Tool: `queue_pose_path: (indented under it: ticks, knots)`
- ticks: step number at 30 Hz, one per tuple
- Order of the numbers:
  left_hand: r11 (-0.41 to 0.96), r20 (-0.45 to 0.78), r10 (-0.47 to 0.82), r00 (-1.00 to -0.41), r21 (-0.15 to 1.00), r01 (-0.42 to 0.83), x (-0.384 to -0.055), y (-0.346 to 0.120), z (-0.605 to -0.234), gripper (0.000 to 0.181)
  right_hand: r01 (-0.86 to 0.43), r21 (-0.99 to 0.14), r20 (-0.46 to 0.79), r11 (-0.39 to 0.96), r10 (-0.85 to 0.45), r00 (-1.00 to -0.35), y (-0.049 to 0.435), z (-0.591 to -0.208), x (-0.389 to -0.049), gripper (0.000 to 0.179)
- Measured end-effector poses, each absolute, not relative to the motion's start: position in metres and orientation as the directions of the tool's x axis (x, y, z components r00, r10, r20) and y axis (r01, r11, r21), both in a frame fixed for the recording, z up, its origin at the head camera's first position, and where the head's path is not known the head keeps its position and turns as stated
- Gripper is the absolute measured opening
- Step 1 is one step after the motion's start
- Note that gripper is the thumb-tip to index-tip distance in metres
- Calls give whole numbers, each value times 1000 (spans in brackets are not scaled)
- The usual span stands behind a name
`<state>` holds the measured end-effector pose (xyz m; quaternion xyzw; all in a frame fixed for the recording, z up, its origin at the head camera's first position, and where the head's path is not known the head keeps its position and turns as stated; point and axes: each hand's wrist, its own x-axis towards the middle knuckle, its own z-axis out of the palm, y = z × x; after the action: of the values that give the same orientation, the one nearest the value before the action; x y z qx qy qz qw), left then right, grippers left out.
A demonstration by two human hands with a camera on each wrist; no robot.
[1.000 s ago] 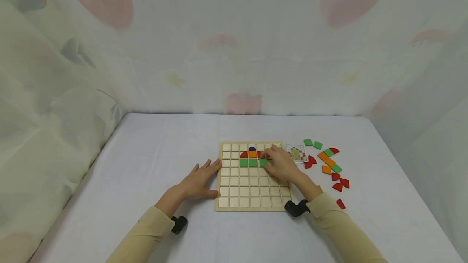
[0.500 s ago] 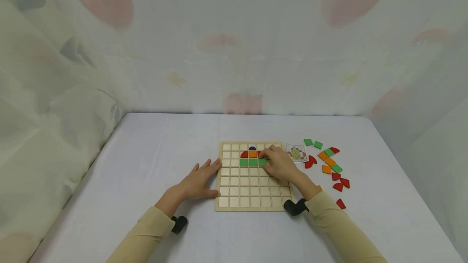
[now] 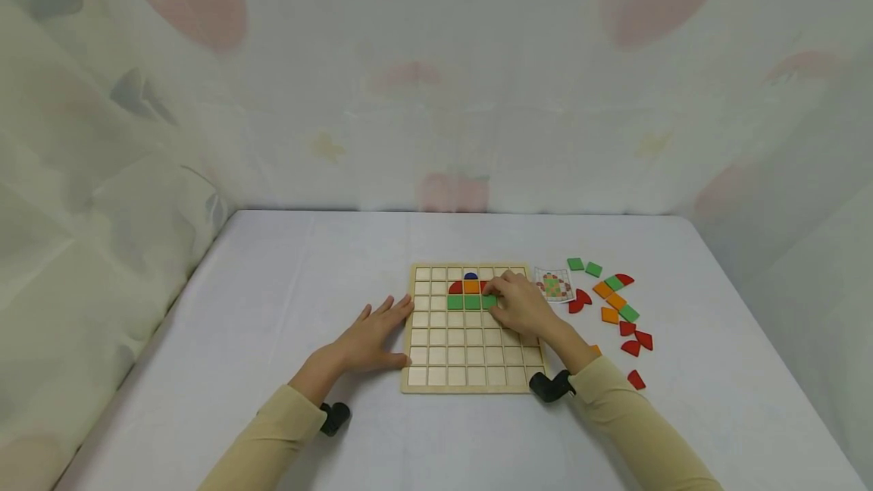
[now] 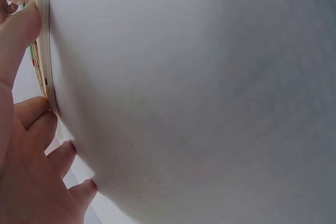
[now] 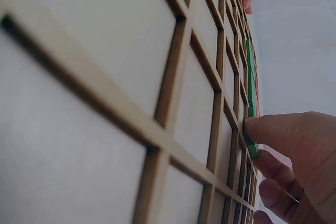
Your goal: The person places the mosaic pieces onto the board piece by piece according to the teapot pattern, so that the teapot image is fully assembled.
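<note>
A wooden grid board [image 3: 446, 358] lies on the table, with a blue half-round piece [image 3: 470, 276], an orange square [image 3: 471, 287], red pieces [image 3: 455, 289] and green squares [image 3: 464, 302] in its upper cells. My right hand [image 3: 521, 305] pinches a green square tile [image 5: 253, 149] between thumb and fingers, at the cell right of the other green squares. The right wrist view shows this tile tilted slightly at the grid. My left hand [image 3: 368, 339] rests with spread fingers against the board's left edge; in the left wrist view its thumb [image 4: 26, 27] touches the rim.
A printed pattern card [image 3: 555, 286] lies right of the board. Beyond it are loose green tiles [image 3: 575, 264], orange tiles [image 3: 609, 315] and red tiles [image 3: 630, 348]. Another orange piece is partly hidden by the right forearm. Patterned cloth hangs behind the white table [image 3: 327, 248].
My right hand has shifted the green square slightly left, lining it up with the green row. My left hand stays in place.
</note>
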<state>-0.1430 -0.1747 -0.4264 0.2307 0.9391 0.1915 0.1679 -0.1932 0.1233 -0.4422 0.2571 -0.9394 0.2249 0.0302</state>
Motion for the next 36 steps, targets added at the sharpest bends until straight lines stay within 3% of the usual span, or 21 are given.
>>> queue_pose_path:
  ticks: [18, 26, 36]
  knots:
    - [817, -217, 506, -835, 431, 384, -144, -173, -423, 90, -473, -483, 204, 736, -431, -879, 134, -434, -190, 19]
    - [821, -228, 498, -836, 433, 371, -141, -173, -422, 91, -425, -570, 193, 704, -387, -901, 158, -429, -181, 18]
    - [829, -228, 489, -842, 420, 369, -139, -173, -422, 90, -460, -581, 277, 671, -369, -887, 211, -428, -166, 23]
